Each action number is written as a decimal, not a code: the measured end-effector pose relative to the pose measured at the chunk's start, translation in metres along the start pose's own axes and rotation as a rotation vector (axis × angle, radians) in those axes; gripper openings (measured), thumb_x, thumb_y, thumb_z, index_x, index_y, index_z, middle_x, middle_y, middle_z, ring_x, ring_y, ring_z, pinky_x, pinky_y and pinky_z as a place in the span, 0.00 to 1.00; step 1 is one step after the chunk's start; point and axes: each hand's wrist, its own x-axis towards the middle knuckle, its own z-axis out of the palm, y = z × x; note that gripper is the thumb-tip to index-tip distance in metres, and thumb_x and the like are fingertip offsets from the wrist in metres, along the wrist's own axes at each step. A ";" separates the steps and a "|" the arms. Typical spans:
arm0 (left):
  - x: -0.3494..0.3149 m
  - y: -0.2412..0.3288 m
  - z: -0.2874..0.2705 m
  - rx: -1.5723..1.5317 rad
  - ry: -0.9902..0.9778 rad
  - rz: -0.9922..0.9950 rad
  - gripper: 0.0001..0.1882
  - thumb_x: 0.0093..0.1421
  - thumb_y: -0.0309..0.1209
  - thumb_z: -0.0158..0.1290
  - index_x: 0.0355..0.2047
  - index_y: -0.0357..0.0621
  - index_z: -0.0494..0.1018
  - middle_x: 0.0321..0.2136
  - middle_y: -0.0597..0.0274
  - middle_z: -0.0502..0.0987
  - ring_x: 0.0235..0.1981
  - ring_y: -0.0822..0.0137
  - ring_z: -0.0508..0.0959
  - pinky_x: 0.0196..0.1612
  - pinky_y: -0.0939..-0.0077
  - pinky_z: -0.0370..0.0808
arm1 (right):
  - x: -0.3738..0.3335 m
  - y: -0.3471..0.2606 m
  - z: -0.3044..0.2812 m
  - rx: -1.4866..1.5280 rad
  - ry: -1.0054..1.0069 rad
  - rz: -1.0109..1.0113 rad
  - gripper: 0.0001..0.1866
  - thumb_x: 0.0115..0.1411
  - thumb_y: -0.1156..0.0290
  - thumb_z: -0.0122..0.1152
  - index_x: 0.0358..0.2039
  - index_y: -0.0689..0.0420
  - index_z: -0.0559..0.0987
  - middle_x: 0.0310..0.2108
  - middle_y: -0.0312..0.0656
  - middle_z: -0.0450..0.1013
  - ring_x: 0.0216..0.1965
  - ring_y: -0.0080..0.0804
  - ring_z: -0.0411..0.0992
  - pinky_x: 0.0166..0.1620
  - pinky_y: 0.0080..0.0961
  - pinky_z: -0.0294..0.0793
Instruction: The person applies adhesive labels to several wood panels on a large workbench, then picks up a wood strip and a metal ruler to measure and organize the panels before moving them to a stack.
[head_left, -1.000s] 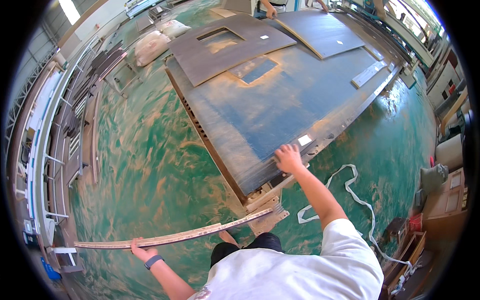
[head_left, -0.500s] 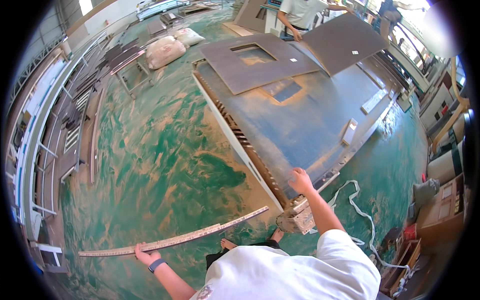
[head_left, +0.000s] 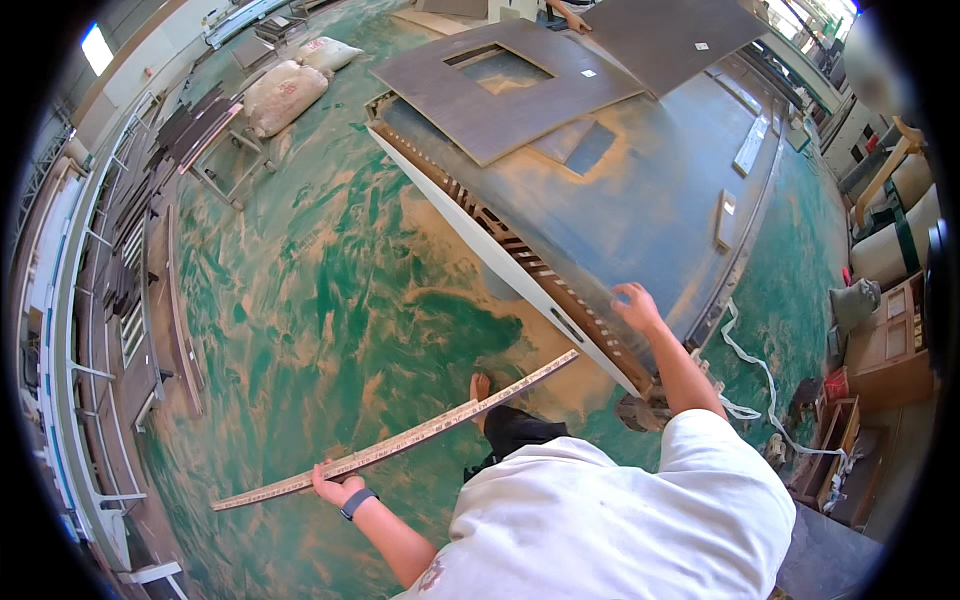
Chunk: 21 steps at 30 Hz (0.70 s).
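Evidently the green floor (head_left: 300,290), streaked with tan dust, gave the person a broad lane between the worktable (head_left: 690,265) and the metal racking (head_left: 90,400) along the left side. Across the lower part of that lane ran a long narrow strip (head_left: 430,430), its far end just beside the white edge (head_left: 470,240) of the worktable near the front corner. The left hand (head_left: 340,489) was closed around the strip nearer its left end, pinching it between thumb and fingers. The right hand (head_left: 635,308) was over the table's near corner, fingers loosely curled and apart; whether they touched the surface could not be told.

Small dark print ran along the strip's pale face, too fine to read. White labels sat on the dark panel with a rectangular cutout (head_left: 540,105), on the plain dark panel (head_left: 665,50) beside it and on a short board (head_left: 725,222) near the table's right edge. A co-worker's hand (head_left: 577,22) was at the plain panel's far left edge.

Both panels were flat and smooth, with a thin tan edge on the cutout one; tan dust filmed the blue-grey tabletop. Plump pale sacks (head_left: 286,98) slumped beyond, and a crinkled white ribbon (head_left: 765,378) trailed at right.
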 end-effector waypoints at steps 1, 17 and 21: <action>0.009 -0.007 0.014 -0.005 -0.001 -0.011 0.10 0.53 0.31 0.54 0.34 0.49 0.67 0.29 0.66 0.72 0.34 0.66 0.74 0.40 0.60 0.71 | 0.026 0.000 0.008 0.018 0.036 0.013 0.20 0.50 0.63 0.62 0.45 0.55 0.77 0.48 0.49 0.71 0.51 0.47 0.68 0.54 0.37 0.68; 0.080 -0.158 0.427 0.154 -0.581 -0.285 0.12 0.56 0.24 0.49 0.41 0.45 0.65 0.26 0.64 0.68 0.27 0.67 0.70 0.34 0.71 0.73 | 0.326 -0.165 0.059 0.114 0.076 -0.033 0.18 0.52 0.63 0.61 0.45 0.52 0.78 0.47 0.49 0.71 0.51 0.46 0.69 0.52 0.36 0.69; 0.079 -0.237 0.520 0.210 -0.746 -0.514 0.11 0.55 0.25 0.50 0.40 0.45 0.66 0.30 0.61 0.72 0.32 0.64 0.75 0.39 0.68 0.76 | 0.317 -0.159 0.045 0.208 0.136 0.259 0.20 0.52 0.63 0.61 0.45 0.56 0.78 0.45 0.47 0.74 0.50 0.41 0.71 0.53 0.34 0.69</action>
